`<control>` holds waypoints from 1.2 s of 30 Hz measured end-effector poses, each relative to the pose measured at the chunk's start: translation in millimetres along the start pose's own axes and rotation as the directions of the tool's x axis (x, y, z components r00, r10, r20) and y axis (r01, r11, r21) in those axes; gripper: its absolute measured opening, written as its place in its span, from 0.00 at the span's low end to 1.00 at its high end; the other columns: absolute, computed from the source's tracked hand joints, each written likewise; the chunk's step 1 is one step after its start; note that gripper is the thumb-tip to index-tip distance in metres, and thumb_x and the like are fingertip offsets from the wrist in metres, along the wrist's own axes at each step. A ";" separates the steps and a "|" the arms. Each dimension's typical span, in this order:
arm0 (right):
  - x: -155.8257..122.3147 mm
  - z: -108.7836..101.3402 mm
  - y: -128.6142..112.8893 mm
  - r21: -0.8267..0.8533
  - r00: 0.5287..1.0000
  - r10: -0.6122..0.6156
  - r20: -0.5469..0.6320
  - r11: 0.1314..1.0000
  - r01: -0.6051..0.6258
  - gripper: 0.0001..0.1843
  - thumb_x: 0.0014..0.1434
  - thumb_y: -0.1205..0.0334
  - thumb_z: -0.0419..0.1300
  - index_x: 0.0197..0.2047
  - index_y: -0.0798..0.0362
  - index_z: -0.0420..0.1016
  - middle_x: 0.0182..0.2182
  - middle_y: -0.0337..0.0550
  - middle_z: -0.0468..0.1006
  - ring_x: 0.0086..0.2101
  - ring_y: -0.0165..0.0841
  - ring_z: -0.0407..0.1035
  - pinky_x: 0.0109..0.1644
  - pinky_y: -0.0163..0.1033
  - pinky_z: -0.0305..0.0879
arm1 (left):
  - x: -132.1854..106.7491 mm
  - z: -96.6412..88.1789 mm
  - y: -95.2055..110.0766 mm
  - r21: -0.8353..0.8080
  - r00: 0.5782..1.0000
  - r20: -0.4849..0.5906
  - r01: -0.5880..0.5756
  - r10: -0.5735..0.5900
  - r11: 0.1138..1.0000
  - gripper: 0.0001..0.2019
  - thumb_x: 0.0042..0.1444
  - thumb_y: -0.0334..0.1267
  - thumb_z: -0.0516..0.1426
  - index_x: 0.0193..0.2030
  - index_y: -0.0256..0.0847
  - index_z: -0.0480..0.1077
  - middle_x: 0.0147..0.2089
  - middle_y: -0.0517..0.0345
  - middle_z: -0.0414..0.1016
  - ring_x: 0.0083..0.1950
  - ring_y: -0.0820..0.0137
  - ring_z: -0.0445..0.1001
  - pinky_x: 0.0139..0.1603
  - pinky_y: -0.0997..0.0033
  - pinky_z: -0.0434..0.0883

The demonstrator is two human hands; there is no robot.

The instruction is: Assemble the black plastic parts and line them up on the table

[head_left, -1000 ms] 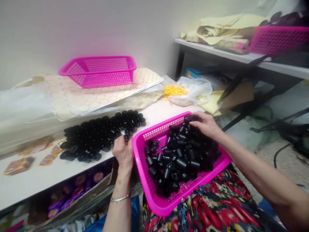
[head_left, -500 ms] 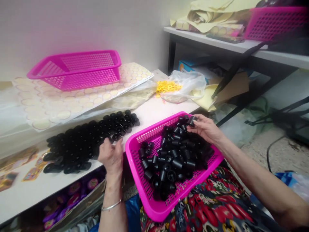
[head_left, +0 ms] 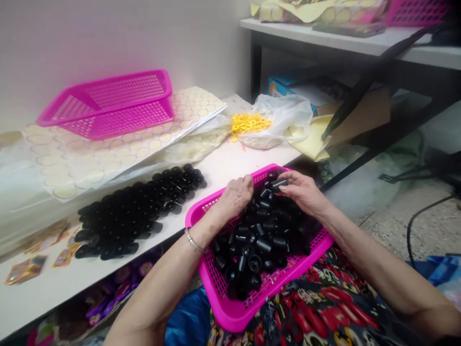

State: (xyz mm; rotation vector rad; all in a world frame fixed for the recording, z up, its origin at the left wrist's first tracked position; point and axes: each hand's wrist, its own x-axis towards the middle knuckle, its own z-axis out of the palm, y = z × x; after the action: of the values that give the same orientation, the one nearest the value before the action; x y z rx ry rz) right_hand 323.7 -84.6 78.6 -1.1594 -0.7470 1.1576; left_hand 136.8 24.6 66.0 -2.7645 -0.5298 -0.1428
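Observation:
A pink mesh basket [head_left: 230,310] rests on my lap, filled with several loose black plastic cylinders [head_left: 264,235]. My right hand [head_left: 302,192] hovers over its far corner, fingers pinched on one black cylinder [head_left: 278,183]. My left hand [head_left: 236,196] reaches into the basket beside it, fingers curled down among the parts; what they hold is hidden. A silver bangle [head_left: 192,240] sits on that wrist. On the white table [head_left: 57,283] to the left, many black cylinders [head_left: 139,209] stand packed together in a long patch.
A second pink basket [head_left: 108,103] sits tilted on sheets of round pale stickers [head_left: 118,149]. A clear bag with yellow rings [head_left: 252,123] lies at the table's far end. A shelf [head_left: 345,43] with yellow paper stands at right. Small colourful packets [head_left: 25,269] lie at left.
My left hand left the standing cylinders on the table and moved right into the basket. My right hand lifted one cylinder from the pile and stays at the far corner.

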 end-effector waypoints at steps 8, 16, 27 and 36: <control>-9.2 12.0 10.4 -0.109 0.981 -0.162 0.109 0.979 0.174 0.21 0.48 0.65 0.66 0.46 0.57 0.68 0.40 0.43 0.72 0.39 0.25 0.68 0.44 0.30 0.66 | -22.9 -13.9 -6.4 -0.971 0.931 0.123 0.184 -0.343 0.151 0.12 0.53 0.37 0.59 0.40 0.29 0.69 0.39 0.50 0.70 0.37 0.72 0.67 0.40 0.72 0.66; -11.9 32.1 7.1 -0.124 0.972 -0.195 0.131 0.970 0.211 0.20 0.47 0.63 0.67 0.43 0.56 0.68 0.38 0.43 0.72 0.39 0.27 0.68 0.42 0.32 0.66 | -36.4 -15.3 0.5 -0.874 0.879 0.316 0.124 -0.357 -0.470 0.16 0.45 0.36 0.66 0.41 0.33 0.75 0.39 0.52 0.75 0.37 0.75 0.72 0.43 0.74 0.68; -11.3 34.5 13.0 -0.097 0.977 -0.188 0.100 0.976 0.197 0.21 0.47 0.63 0.68 0.43 0.56 0.67 0.37 0.42 0.73 0.38 0.26 0.70 0.43 0.31 0.67 | -40.1 -16.3 -1.7 -0.877 0.866 0.308 0.098 -0.394 -0.470 0.15 0.44 0.34 0.66 0.40 0.33 0.76 0.38 0.53 0.76 0.35 0.77 0.71 0.40 0.77 0.68; -8.8 35.4 10.3 -0.110 0.975 -0.186 0.117 0.974 0.199 0.20 0.45 0.65 0.68 0.42 0.56 0.69 0.38 0.43 0.74 0.38 0.28 0.70 0.42 0.33 0.68 | -41.0 -22.8 -1.5 -0.941 0.874 0.279 0.166 -0.397 -0.296 0.16 0.46 0.38 0.65 0.42 0.31 0.76 0.38 0.52 0.75 0.36 0.75 0.70 0.42 0.76 0.66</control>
State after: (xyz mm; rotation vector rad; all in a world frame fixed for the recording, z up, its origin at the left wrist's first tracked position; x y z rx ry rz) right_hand 285.9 -82.6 79.6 -1.1040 -1.0011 1.0276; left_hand 97.4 4.3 81.5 -3.8533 -1.7324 -1.6897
